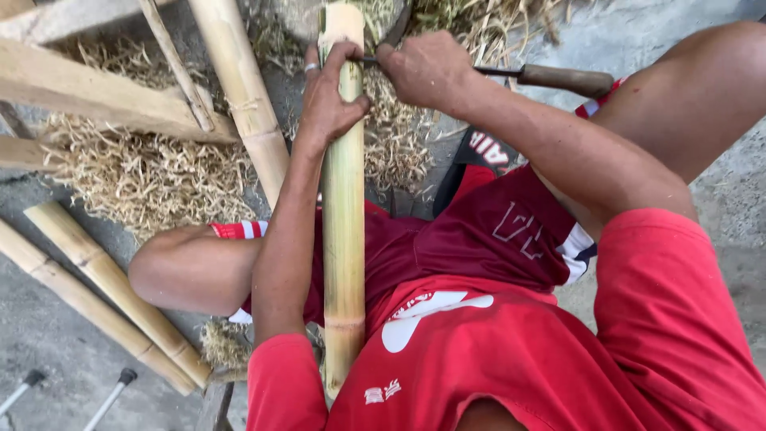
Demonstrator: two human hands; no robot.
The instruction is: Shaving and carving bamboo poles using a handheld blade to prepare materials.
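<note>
A long yellow-green bamboo pole (343,223) runs from my lap away from me, between my knees. My left hand (329,100), with a ring on one finger, wraps around the pole near its far end. My right hand (427,68) grips a knife (558,78) by the metal part just ahead of its brown wooden handle, which sticks out to the right past my wrist. The blade meets the pole's right side just beyond my left thumb, and its dark tip curves upward behind my fingers.
Piles of pale bamboo shavings (152,179) cover the ground ahead. Another bamboo pole (243,96) and wooden beams (88,92) lie at upper left. Two shorter bamboo pieces (104,291) rest at lower left beside two thin metal rods (112,395).
</note>
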